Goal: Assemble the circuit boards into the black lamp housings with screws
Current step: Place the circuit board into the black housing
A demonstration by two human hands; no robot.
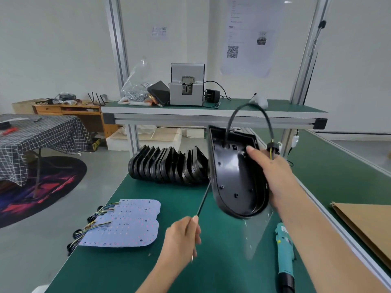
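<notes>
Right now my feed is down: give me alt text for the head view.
Over a green workbench, the right hand holds up a black lamp housing with a looping cable, while the left hand pinches a thin black rod pointed at it. Circuit boards lie left, a row of housings stands behind, and a teal screwdriver lies right.

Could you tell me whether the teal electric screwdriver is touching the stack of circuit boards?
Apart. The head view shows the screwdriver lying well right of the circuit boards, bare green mat between.
</notes>
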